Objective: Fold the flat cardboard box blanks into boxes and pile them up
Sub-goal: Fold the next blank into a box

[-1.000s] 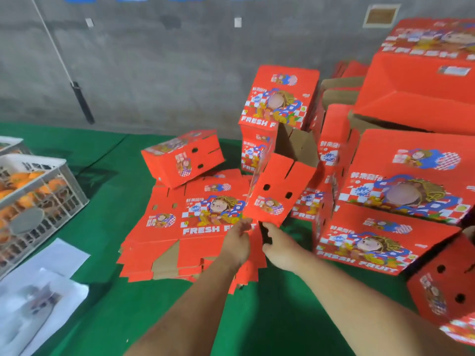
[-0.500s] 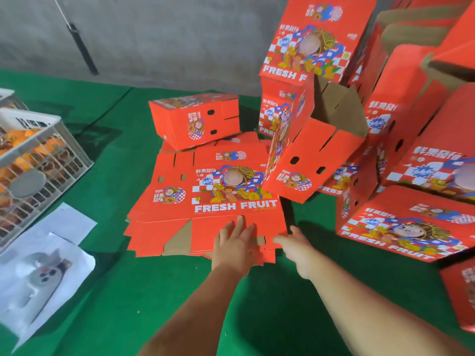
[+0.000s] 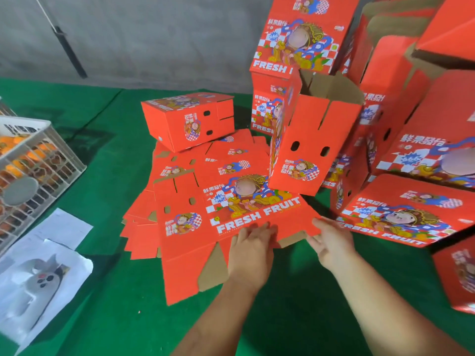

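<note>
Two bare hands reach forward over the green cloth [image 3: 108,291]. The left hand [image 3: 250,253] lies flat with straight fingers on the near edge of the top box blank [image 3: 231,222], holding nothing. The right hand [image 3: 331,245] touches the right corner of the same blank with loose fingers; I cannot tell if it pinches the edge. This blank is pulled toward the person, off the pile of flat blanks [image 3: 180,170]. A folded box [image 3: 189,120] rests on the far end of that pile. An open box [image 3: 313,140] stands tilted behind the blank, its top flaps up. Stacked boxes [image 3: 416,176] crowd the right side. On the left, a white plastic crate [image 3: 38,160] holds oranges. Near it lie paper sheets [image 3: 43,276].
</note>
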Tool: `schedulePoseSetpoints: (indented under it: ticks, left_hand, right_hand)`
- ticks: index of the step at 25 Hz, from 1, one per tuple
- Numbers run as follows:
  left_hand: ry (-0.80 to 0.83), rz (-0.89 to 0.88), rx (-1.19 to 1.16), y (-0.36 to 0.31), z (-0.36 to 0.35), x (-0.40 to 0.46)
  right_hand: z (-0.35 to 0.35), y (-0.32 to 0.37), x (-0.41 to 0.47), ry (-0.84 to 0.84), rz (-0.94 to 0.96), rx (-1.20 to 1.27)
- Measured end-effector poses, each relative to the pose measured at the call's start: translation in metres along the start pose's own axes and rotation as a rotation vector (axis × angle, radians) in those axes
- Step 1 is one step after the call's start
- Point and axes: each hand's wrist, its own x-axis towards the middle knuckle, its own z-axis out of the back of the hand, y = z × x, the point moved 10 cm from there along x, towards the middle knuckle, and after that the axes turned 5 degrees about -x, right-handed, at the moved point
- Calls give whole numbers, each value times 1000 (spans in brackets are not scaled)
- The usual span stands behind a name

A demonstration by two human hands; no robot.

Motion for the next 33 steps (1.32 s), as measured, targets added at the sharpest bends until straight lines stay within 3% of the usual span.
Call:
schedulePoseSetpoints:
  ticks: [4, 7, 10, 12, 17, 20, 23, 25, 28, 33]
  left_hand:
    - [122, 96, -29, -14, -1, -17]
    - [92, 63, -167, -41, 8, -15]
    - [69, 98, -288, -59, 9, -15]
    - [110, 120, -415, -79, 0, -17]
    - [174, 232, -1027, -131, -4, -20]
    - [165, 343, -1305, -150, 6, -18]
    - [193, 431, -1485, -167, 12, -25]
    - [159, 453, -1595, -175, 14, -31]
    - [44, 436, -1765, -185, 25, -34]
    - [-207, 440, -1882, -178, 45, -26]
  right_hand:
    - [37, 27, -17, -34, 26, 131]
    - [29, 31, -46, 99, 131, 126]
    - [32, 17, -80, 134, 298, -303]
    - [45, 4, -101, 60, 398, -504]
    - [53, 2, -150, 14, 621, -605]
    - [58, 40, -166, -10, 862, -860]
    - [76, 67, -160, -132, 778, -1136]
    - [80, 81, -163, -258, 803, -1390]
    - [73, 91, -176, -312, 910, -1638]
    - [67, 89, -187, -314, 922, -1631]
